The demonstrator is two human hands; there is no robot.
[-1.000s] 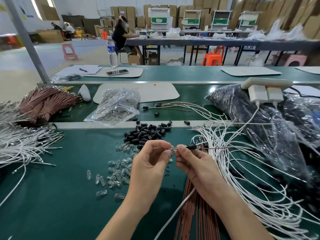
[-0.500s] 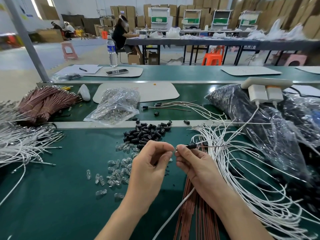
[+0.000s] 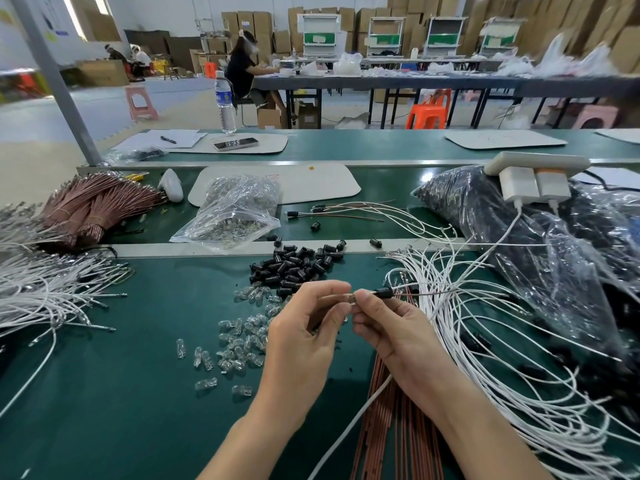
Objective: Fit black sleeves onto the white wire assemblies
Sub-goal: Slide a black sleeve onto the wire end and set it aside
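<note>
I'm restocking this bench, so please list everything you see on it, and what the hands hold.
black sleeves: many, black, loose pile mid-bench
bulbs: many, clear, scattered left of hands
white wires: many, white, right side; another heap far left
copper wires: bundles, brown, back left
bulb bag: one, clear, behind the sleeves
dark bags: count unclear, black contents, right
power strip: one, white, back right by the bags
held wire: one, thin, carries one black sleeve
left grip: one, pinches held wire's end
right grip: one, pinches it beside the sleeve
</note>
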